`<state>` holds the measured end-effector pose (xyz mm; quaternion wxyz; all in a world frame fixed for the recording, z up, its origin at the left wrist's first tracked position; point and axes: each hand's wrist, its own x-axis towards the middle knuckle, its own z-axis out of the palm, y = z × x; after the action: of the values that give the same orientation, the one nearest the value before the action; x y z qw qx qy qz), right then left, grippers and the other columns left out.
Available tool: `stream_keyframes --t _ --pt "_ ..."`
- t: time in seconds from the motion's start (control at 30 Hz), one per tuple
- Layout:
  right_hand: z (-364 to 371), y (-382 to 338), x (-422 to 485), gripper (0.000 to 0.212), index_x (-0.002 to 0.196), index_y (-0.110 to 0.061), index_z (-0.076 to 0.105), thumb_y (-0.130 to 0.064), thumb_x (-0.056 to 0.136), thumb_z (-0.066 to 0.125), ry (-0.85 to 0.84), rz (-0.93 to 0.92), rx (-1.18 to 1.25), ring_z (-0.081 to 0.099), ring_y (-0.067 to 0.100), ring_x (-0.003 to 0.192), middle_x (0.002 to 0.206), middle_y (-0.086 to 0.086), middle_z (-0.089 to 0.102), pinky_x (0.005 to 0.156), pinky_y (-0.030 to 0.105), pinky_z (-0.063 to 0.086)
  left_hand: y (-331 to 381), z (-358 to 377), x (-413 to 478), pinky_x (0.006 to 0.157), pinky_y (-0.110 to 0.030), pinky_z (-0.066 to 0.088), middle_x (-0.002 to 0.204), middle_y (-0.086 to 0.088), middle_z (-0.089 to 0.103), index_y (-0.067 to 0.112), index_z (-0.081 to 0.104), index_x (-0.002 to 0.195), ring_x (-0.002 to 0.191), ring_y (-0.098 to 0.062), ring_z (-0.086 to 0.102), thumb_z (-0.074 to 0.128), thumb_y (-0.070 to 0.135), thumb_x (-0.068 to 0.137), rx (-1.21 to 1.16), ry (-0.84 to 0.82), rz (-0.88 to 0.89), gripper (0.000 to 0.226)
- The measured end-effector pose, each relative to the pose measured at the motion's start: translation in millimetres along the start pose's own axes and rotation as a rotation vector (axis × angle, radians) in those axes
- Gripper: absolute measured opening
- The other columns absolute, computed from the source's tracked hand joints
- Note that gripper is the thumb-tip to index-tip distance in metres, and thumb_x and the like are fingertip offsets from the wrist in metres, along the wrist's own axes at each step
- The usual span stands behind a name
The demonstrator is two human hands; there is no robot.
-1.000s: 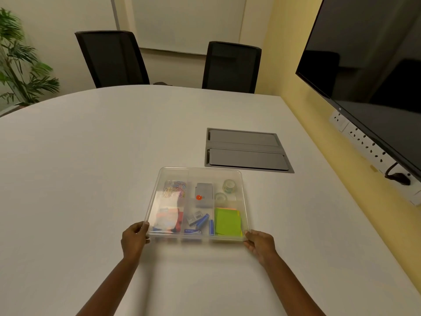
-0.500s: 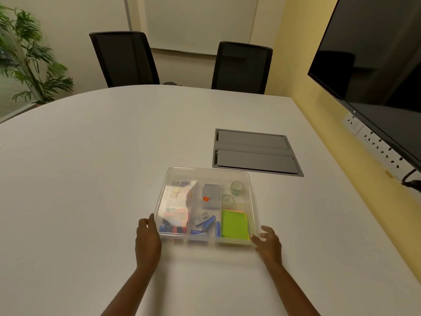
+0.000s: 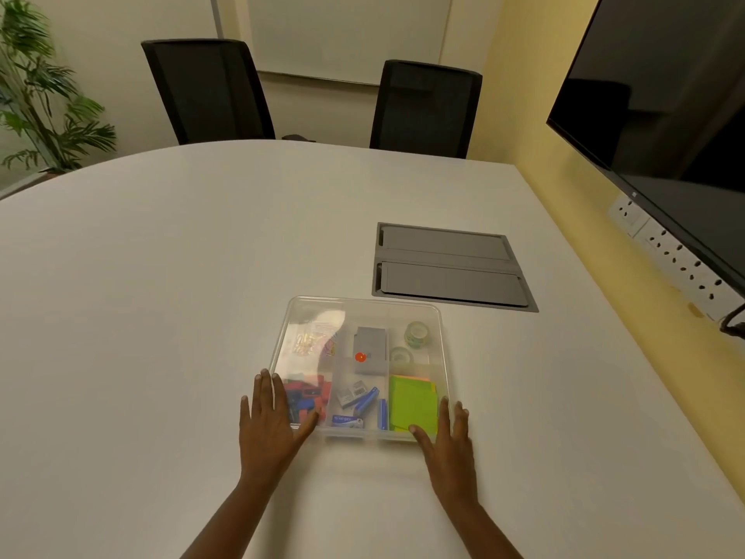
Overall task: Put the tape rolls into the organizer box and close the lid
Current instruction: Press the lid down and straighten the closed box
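Now both hands are flat with fingers spread, holding nothing: left hand [image 3: 271, 423] and right hand [image 3: 446, 437] moved from the organizer box's [image 3: 365, 369] side corners onto its near corners, lower centre of frame on the counter [image 3: 161, 316]. Likely pressing the lid [image 3: 363, 312] shut. Two tape rolls [image 3: 417, 335] inside, upper-right compartment.

I see a clear plastic organizer box [image 3: 365, 369] lying flat on the table, its transparent lid [image 3: 363, 316] on top. Through it, in the far right compartment, sit two clear tape rolls [image 3: 417, 334], one nearer [image 3: 400, 355] than the other.
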<state>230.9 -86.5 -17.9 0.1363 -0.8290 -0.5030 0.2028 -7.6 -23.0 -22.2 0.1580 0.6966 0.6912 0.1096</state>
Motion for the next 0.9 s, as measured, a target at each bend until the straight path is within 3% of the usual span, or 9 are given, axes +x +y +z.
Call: stream_keyframes --t 0.03,0.1,0.13,0.2,0.27,0.3,0.37,0.43,0.9 --pt "0.1 -0.8 -0.6 0.132 0.148 -0.017 0.003 -0.088 0.041 -0.029 -0.014 0.01 -0.012 0.003 0.025 0.147 0.159 0.013 0.001 0.116 0.042 0.025 -0.2 -0.2 0.8 0.118 -0.046 0.01 0.155 -0.017 0.012 0.004 0.013 0.143 0.144 -0.03 0.011 -0.02 0.088 0.047 0.0 0.0 0.003 0.131" --pt "0.4 -2.0 1.4 0.092 0.147 -0.019 0.001 -0.078 0.077 0.004 -0.045 -0.003 -0.015 -0.003 0.024 0.147 0.159 0.009 -0.004 0.117 0.05 0.019 -1.4 -0.9 4.9 0.118 -0.046 0.006 0.156 -0.015 0.007 0.006 0.007 0.143 0.145 -0.028 0.007 -0.022 0.089 0.043 0.027 -0.012 0.008 0.134" --pt "-2.5 -4.4 3.7 0.086 0.147 -0.019 0.001 -0.074 0.082 0.014 -0.06 -0.02 -0.028 -0.006 0.023 0.147 0.16 0.006 -0.006 0.118 0.052 0.016 -1.6 -2.2 8.3 0.118 -0.045 0.004 0.156 -0.014 0.005 0.008 0.005 0.143 0.145 -0.027 0.005 -0.022 0.09 0.04 0.03 -0.029 0.018 0.135" --pt "-10.4 -10.7 14.1 0.114 0.148 -0.018 0.001 -0.087 0.057 -0.014 -0.06 -0.061 -0.086 -0.007 0.022 0.147 0.159 0.004 -0.009 0.117 0.053 0.014 -0.8 -5.0 18.0 0.118 -0.044 0.004 0.157 -0.012 0.003 0.009 0.004 0.144 0.146 -0.026 0.003 -0.024 0.09 0.037 0.034 -0.053 0.042 0.137" --pt "-19.1 -19.4 34.9 0.136 0.148 -0.016 0.002 -0.084 0.035 -0.034 -0.068 -0.078 -0.137 -0.004 0.021 0.147 0.16 0.003 -0.006 0.118 0.05 0.014 2.7 -8.5 31.7 0.119 -0.044 0.008 0.157 -0.012 0.003 0.008 0.005 0.144 0.146 -0.025 0.004 -0.028 0.087 0.036 0.042 -0.067 0.046 0.138" --pt "-21.8 -24.1 46.5 0.125 0.147 -0.015 0.003 -0.083 0.047 -0.028 -0.075 -0.086 -0.137 -0.002 0.02 0.148 0.16 0.004 -0.004 0.118 0.049 0.015 5.2 -10.3 39.7 0.119 -0.044 0.01 0.157 -0.011 0.003 0.008 0.005 0.144 0.146 -0.025 0.005 -0.03 0.086 0.035 0.042 -0.07 0.044 0.138" --pt "-26.2 -33.1 72.6 0.081 0.147 -0.012 0.005 -0.066 0.087 0.011 -0.093 -0.117 -0.12 0.001 0.02 0.148 0.16 0.006 -0.001 0.118 0.049 0.015 10.6 -12.9 56.7 0.118 -0.043 0.012 0.158 -0.011 0.004 0.008 0.004 0.144 0.146 -0.024 0.006 -0.034 0.083 0.035 0.058 -0.065 0.05 0.138" --pt "-29.9 -39.1 99.1 0.066 0.147 -0.009 0.006 -0.042 0.098 0.034 -0.097 -0.151 -0.142 0.002 0.022 0.147 0.16 0.009 0.0 0.118 0.048 0.015 15.3 -15.2 73.8 0.118 -0.042 0.013 0.158 -0.011 0.004 0.008 0.004 0.144 0.146 -0.024 0.006 -0.037 0.081 0.034 0.068 -0.064 0.054 0.138" --pt "-43.4 -55.1 171.3 0.079 0.146 -0.004 0.003 -0.046 0.093 0.044 -0.137 -0.207 -0.243 0.004 0.026 0.147 0.159 0.015 0.0 0.119 0.042 0.018 12.5 8.5 122.1 0.117 -0.039 0.013 0.156 -0.011 0.014 0.008 0.014 0.143 0.144 -0.026 0.014 -0.027 0.079 0.057 -0.011 0.007 0.076 0.119"
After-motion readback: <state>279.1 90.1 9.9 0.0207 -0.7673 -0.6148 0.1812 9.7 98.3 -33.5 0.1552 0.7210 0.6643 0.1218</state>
